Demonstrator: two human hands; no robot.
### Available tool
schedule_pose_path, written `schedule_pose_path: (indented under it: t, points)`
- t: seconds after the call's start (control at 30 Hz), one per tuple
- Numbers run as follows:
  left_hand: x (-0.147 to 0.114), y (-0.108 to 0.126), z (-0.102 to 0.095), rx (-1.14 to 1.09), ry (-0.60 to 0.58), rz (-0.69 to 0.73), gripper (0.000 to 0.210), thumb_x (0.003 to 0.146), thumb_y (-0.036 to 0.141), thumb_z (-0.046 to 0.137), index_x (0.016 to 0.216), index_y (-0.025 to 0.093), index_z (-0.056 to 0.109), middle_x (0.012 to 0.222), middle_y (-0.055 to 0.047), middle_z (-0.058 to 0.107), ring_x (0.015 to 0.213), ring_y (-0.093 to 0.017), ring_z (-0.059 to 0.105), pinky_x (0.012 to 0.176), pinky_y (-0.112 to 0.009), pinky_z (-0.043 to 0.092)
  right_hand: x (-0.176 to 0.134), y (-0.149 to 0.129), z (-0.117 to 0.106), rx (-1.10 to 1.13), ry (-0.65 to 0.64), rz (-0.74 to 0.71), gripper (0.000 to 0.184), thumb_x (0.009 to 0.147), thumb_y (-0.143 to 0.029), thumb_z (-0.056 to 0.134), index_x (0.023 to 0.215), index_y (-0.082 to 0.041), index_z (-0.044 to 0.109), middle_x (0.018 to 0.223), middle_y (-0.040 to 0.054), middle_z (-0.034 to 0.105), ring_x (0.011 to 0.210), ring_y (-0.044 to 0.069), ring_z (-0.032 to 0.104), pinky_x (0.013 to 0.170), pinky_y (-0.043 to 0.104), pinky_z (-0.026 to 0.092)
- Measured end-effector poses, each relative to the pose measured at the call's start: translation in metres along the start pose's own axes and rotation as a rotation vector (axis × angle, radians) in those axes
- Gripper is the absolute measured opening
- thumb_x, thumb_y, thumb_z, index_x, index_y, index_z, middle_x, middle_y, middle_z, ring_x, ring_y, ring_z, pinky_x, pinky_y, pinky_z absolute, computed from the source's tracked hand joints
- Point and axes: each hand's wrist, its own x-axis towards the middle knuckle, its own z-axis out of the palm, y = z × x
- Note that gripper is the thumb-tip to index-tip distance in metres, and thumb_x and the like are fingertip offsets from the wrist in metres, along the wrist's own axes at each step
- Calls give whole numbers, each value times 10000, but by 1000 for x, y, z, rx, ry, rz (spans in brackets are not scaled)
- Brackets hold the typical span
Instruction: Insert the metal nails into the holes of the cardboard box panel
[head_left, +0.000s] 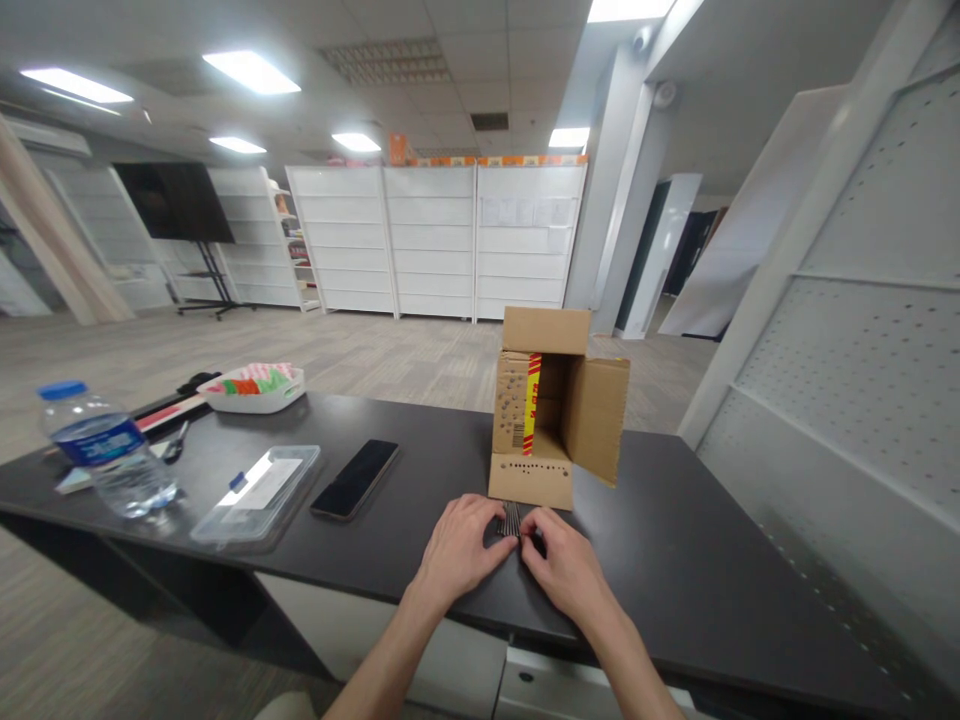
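A small row of thin, dark metal rods [510, 519] lies on the table just in front of an open cardboard box. They look like screws or nails, but I cannot tell which. My left hand [466, 543] curls round the row's left side, thumb and index finger against it. From the right, my right hand [561, 556] has its fingers bent in, with the fingertips at the row's other edge. The cardboard box [553, 480] lies with its opening towards me and its flaps spread. Small holes dot its left and front flaps, and yellow-and-red tape runs down the left one.
Left of my hands, a black phone [355, 480] and a clear plastic case [259, 497] lie on the dark table [697, 560]. Farther left stand a water bottle [105, 450] and a white basket [255, 401] of colourful packets. A perforated panel [862, 350] borders the right side.
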Motion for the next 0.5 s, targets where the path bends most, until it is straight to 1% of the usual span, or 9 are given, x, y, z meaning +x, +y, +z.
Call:
schedule_pose_path:
  t: [0.2, 0.37, 0.5]
  points:
    - [0, 1, 0, -15, 0, -7, 239, 810, 327, 714, 1025, 238, 661, 1091, -38, 694, 1075, -239, 604, 946, -379, 453, 0, -1, -1, 7, 0, 4, 72, 885, -200, 479, 853, -230, 536, 874, 2, 636, 815, 182, 613, 721, 278, 391]
    - [0, 2, -2, -25, -9, -26, 158, 808, 307, 710, 913, 219, 633, 1040, -40, 689, 1049, -238, 607, 932, -375, 451, 0, -1, -2, 14, 11, -9, 79, 881, -195, 479, 847, -231, 541, 865, 4, 639, 799, 178, 610, 703, 272, 387]
    - [0, 2, -1, -28, -1, -36, 163, 801, 309, 714, 888, 214, 614, 1037, -41, 683, 1032, -236, 612, 923, -372, 454, 0, 0, 0, 5, 18, -7, 74, 877, -195, 484, 844, -232, 539, 854, -1, 633, 782, 174, 602, 697, 270, 385]
